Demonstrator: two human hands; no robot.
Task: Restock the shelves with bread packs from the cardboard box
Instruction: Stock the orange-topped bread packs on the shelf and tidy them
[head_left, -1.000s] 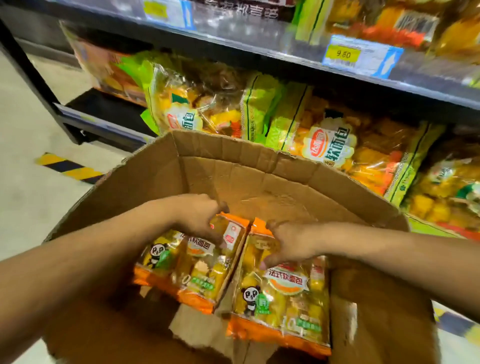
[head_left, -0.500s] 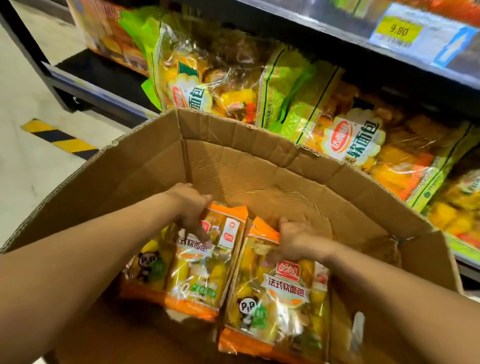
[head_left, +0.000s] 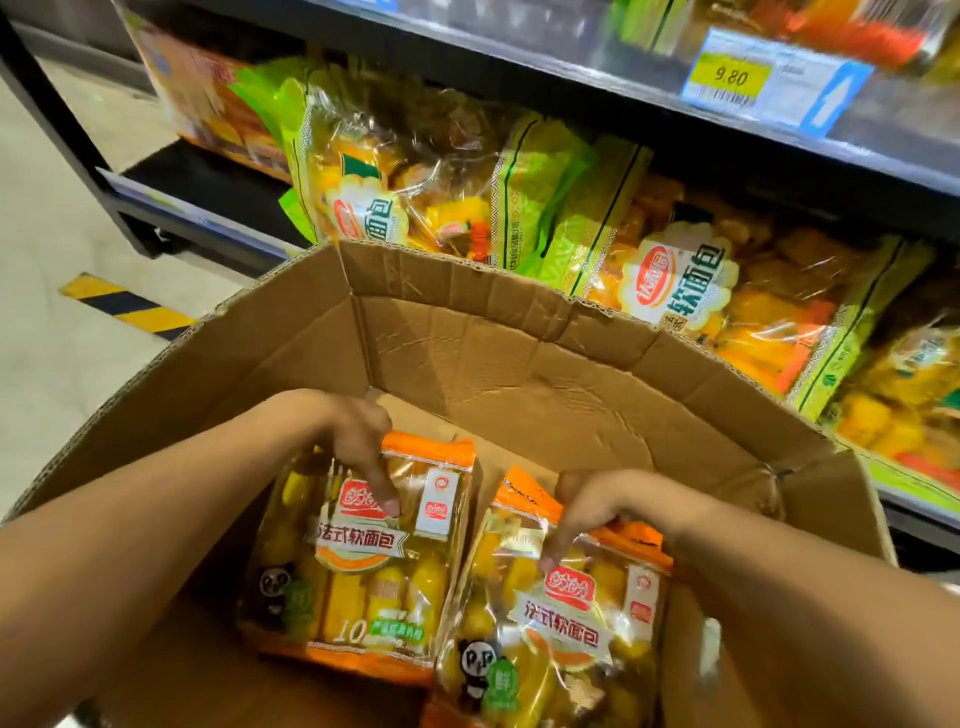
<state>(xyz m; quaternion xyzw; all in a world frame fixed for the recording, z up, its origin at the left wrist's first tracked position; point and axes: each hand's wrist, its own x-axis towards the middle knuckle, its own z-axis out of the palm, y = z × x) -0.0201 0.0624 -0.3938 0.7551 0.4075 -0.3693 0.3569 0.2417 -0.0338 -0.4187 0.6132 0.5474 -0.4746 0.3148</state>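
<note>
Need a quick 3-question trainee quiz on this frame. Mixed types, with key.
1. True or false: the left hand grips the left bread pack and the right hand grips the right bread pack, both inside the cardboard box.
2. Multiple choice: the price tag above the box reads A) 6.50 B) 9.80 C) 12.00.
3. Fill in: the animal printed on both packs in the box is a ____.
Key: 1 true; 2 B; 3 panda.

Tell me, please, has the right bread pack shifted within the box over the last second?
Yes: the right pack has drawn slightly away from the far wall of the box, toward the person.
</note>
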